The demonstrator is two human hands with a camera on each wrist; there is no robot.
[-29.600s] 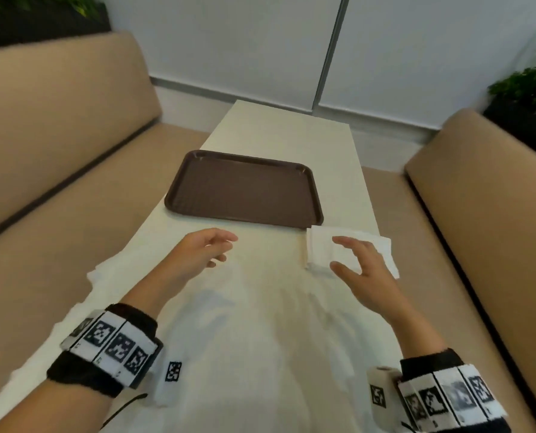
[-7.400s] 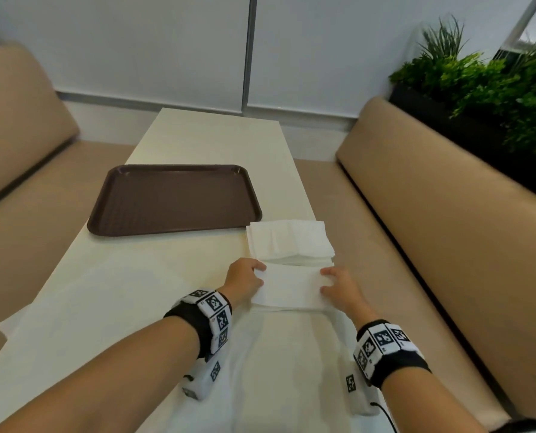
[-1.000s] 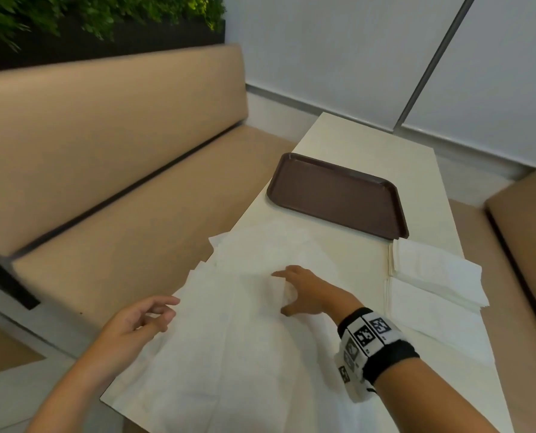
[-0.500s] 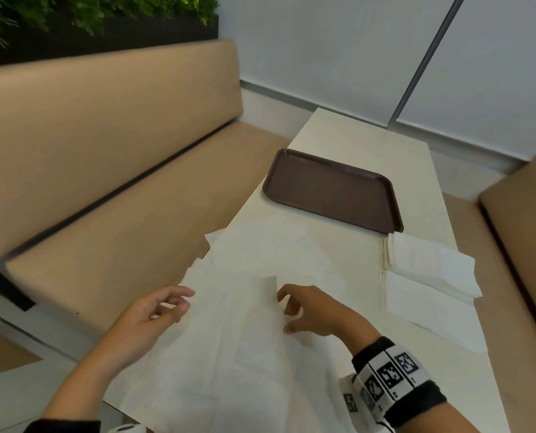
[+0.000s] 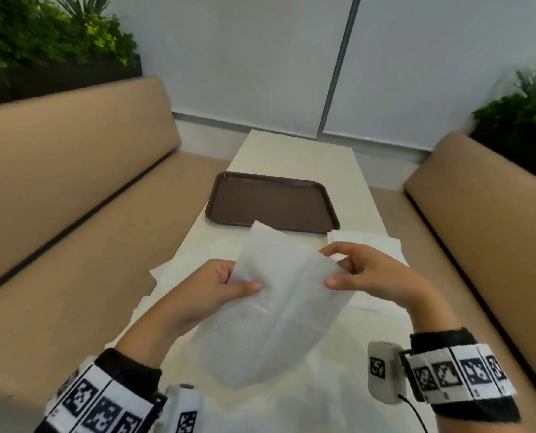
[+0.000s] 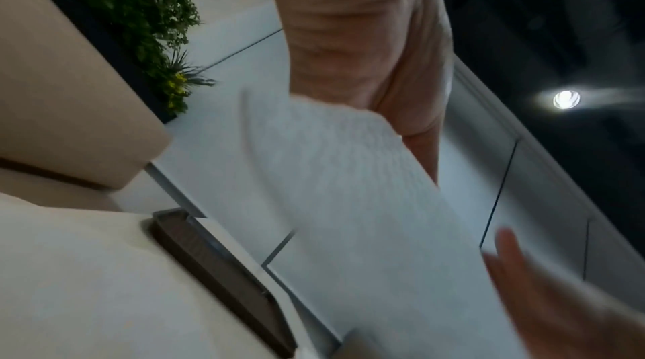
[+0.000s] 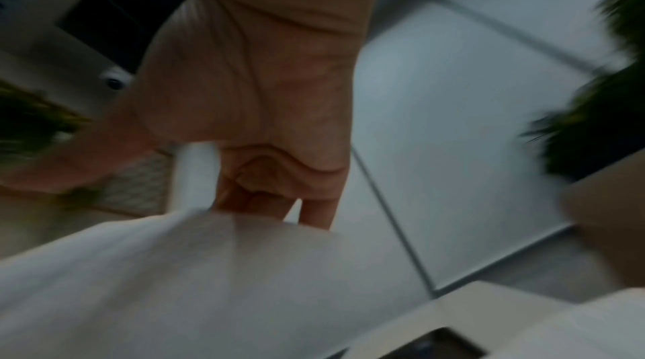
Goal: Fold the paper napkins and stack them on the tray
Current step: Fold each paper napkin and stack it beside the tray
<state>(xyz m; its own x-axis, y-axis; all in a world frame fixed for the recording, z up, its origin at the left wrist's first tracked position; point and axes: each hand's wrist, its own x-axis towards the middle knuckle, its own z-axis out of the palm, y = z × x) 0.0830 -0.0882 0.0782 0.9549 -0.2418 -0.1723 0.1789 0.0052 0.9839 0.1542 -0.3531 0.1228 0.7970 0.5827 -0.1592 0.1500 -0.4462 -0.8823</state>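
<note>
Both hands hold one unfolded white paper napkin (image 5: 276,307) up above the table. My left hand (image 5: 216,285) pinches its left edge between thumb and fingers; my right hand (image 5: 354,273) pinches its right edge. The sheet (image 6: 349,185) fills much of the left wrist view, and the blurred right wrist view shows it (image 7: 209,268) under the curled fingers. The brown tray (image 5: 273,204) lies bare behind the hands. A pile of folded napkins (image 5: 366,242) sits right of the tray's near corner, partly hidden by my right hand.
More unfolded napkins (image 5: 173,273) are spread over the near part of the cream table (image 5: 295,157). Tan bench seats (image 5: 73,214) flank it on both sides. Green plants (image 5: 51,32) stand behind the backrests. A white wall closes the far end.
Both hands have lifted one napkin off the spread sheets and brought it toward the middle. My head has turned right, so the tray is centred.
</note>
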